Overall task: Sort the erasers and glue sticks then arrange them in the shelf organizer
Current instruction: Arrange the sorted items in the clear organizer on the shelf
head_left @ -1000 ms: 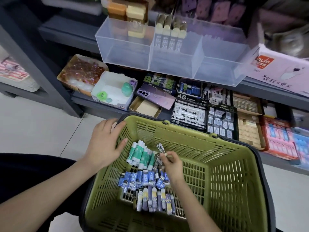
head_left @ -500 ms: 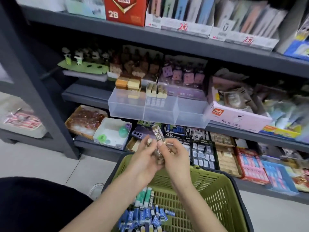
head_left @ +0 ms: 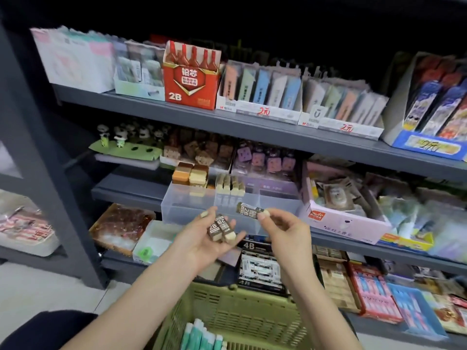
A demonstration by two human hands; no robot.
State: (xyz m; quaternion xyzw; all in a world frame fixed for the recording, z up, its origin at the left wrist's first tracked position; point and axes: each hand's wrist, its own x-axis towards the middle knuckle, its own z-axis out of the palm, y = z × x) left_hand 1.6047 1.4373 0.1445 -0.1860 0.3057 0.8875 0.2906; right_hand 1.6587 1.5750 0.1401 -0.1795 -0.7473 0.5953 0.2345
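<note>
Before the organizer (head_left: pixel 187 207), two 2B erasers (head_left: pixel 221 227) in the curled left hand (head_left: pixel 199 239), third eraser (head_left: pixel 249 210) pinched in the right hand (head_left: pixel 286 231)

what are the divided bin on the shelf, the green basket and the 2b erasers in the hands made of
Bin: clear, smooth hard plastic by the look; what stands behind shows through its walls.
Basket: matte green moulded plastic, with slotted walls.
Erasers: pale tips, likely rubber or vinyl, in printed brown sleeves that look like paper; which of the two I cannot tell.
</note>
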